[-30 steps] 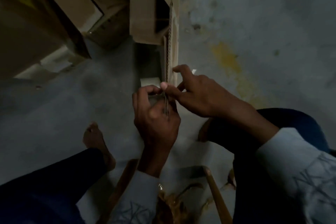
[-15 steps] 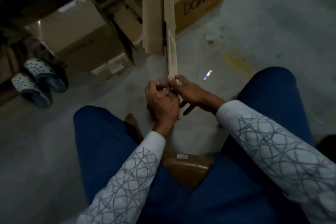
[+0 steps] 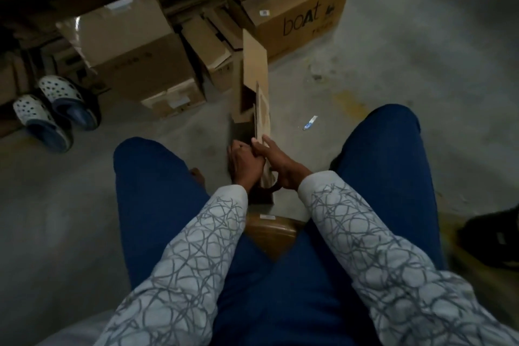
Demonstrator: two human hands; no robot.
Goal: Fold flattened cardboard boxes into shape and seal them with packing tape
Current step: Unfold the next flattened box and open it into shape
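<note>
**A:** What is the surface like?

**B:** A bare concrete floor [image 3: 407, 70], grey and mottled. It has a yellowish stain [image 3: 346, 101], and a small blue-and-white scrap [image 3: 309, 123] lies near the right knee.

**A:** And the room?

**B:** It is dim. Brown cartons crowd the far side. There is a boAt carton [image 3: 297, 11], a large taped carton [image 3: 126, 45] to its left, and smaller ones between them. A pair of perforated clogs [image 3: 56, 105] sits at the far left (pale tops, dark soles).

**A:** Where is the task's thing?

**B:** The flattened cardboard box [image 3: 254, 78] stands edge-on between the knees, with a dark gap between its panels. The left hand [image 3: 244, 161] has its grip curled round the near end. The right hand [image 3: 276, 166] pinches the same end, and the two hands touch.
</note>
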